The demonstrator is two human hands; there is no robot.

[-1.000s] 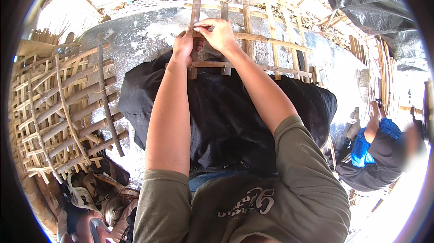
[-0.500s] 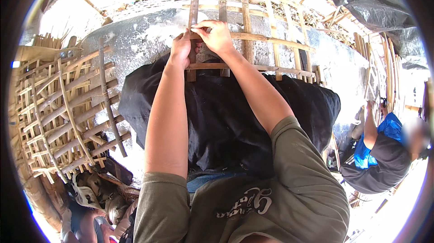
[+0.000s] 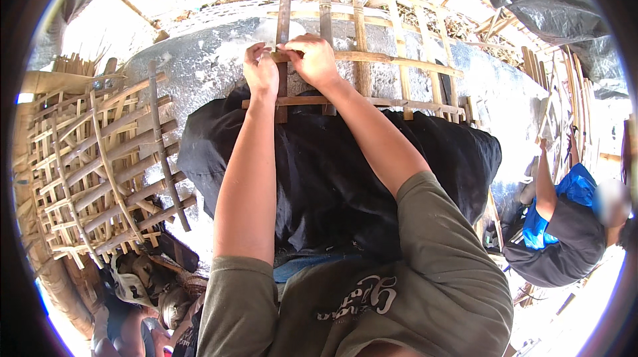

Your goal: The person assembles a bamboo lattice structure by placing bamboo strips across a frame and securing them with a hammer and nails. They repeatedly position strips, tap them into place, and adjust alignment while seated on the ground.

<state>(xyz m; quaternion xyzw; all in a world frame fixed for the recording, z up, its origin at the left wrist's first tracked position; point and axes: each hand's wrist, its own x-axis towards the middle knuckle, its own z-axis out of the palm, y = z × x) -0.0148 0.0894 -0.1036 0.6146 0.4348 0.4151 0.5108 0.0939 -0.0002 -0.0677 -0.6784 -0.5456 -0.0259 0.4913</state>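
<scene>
A bamboo lattice (image 3: 362, 57) of crossed slats lies ahead of me, its near edge over dark cloth across my lap. At its left side, my left hand (image 3: 262, 75) is closed, fingers curled beside the left end of a cross slat. My right hand (image 3: 314, 59) sits just to the right, thumb and forefinger pinched together over the dark upright slat (image 3: 283, 25) where the two slats cross. Whatever is between the fingers of either hand is too small to make out. A lower cross slat (image 3: 299, 100) passes by both wrists.
Finished-looking lattice panels (image 3: 100, 164) lean at the left. A person in dark clothes (image 3: 561, 237) sits at the right with a blue cloth. Bags (image 3: 143, 284) and another person's limbs are at the lower left. Dark plastic sheeting (image 3: 558, 5) hangs at the upper right.
My left hand has drawn slightly up and left, away from the right fingertips. The lower cross slat now reaches farther left, past my left wrist. My right hand has barely moved.
</scene>
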